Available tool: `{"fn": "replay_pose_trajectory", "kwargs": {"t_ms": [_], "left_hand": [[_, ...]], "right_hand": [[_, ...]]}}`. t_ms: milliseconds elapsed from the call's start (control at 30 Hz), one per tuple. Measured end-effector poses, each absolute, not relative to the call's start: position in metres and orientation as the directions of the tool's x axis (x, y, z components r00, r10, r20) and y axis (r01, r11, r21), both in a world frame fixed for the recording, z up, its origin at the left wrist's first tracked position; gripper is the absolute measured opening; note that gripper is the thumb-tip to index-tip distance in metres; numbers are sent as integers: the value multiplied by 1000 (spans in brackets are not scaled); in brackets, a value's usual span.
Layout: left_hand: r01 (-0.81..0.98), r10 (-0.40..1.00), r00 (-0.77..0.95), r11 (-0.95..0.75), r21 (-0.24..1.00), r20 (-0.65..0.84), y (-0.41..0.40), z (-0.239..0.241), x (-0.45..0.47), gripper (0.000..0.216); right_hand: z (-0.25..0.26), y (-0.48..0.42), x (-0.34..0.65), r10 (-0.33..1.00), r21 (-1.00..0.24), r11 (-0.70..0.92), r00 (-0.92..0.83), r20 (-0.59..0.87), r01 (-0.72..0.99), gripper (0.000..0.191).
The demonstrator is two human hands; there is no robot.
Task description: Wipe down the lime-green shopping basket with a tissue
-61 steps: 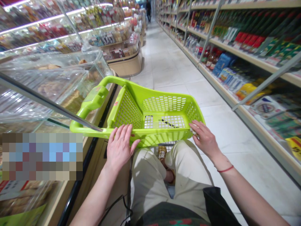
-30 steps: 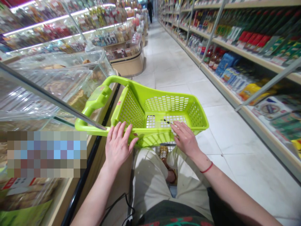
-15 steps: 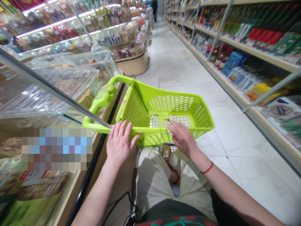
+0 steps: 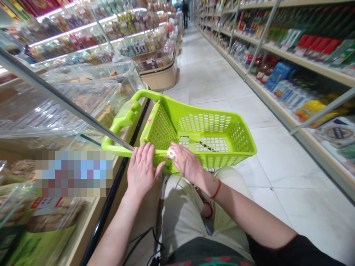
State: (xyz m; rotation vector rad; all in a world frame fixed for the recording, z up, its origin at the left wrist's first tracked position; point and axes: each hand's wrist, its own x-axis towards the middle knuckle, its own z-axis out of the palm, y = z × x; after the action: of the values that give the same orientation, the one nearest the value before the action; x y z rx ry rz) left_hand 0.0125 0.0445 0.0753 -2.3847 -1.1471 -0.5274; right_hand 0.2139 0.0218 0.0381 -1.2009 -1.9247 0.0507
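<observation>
A bright green plastic shopping cart (image 4: 216, 138) stands crosswise in front of my knees. Its basket has slotted walls and a grid bottom, and I see nothing lying in it. My left hand (image 4: 142, 166) is laid over the near rim by the handle end, fingers bent across the edge and thumb apart. A grey metal pole (image 4: 69, 101) runs down to those fingers, crossing over the handle (image 4: 111, 129). My right hand (image 4: 187, 162) is closed around a crumpled white tissue (image 4: 172, 153) at the same rim, beside my left hand. Its fingertips are partly hidden.
Clear bins of packaged food (image 4: 80, 107) with a black rail (image 4: 111, 199) border the left. Stocked shelves (image 4: 302, 59) line the right. A tiled aisle (image 4: 210, 88) runs between, with a distant person (image 4: 185, 14). A black cable (image 4: 144, 236) hangs by my leg.
My right hand has slid left along the near rim, from mid-basket to beside my left hand, with the white tissue now showing clearly. My left hand stays in place; the view has shifted slightly.
</observation>
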Motion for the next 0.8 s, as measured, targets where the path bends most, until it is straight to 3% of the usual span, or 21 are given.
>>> {"fn": "replay_pose_trajectory", "kwargs": {"t_ms": [100,333,533,800], "left_hand": [[804,651,578,-559,-204,492,44,75,12,69],[808,638,576,-540,-237,511,41,74,13,69],[820,658,557,-534,-207,508,41,73,13,71],[821,645,558,-522,-232,523,39,75,14,69]], "right_hand": [[45,27,201,751,-429,560,-215,624,709,36],[22,7,235,759,-382,477,-151,634,792,44],[3,-12,275,767,-274,378,-133,627,884,47],[27,12,225,773,-257,392,-164,613,884,38]]}}
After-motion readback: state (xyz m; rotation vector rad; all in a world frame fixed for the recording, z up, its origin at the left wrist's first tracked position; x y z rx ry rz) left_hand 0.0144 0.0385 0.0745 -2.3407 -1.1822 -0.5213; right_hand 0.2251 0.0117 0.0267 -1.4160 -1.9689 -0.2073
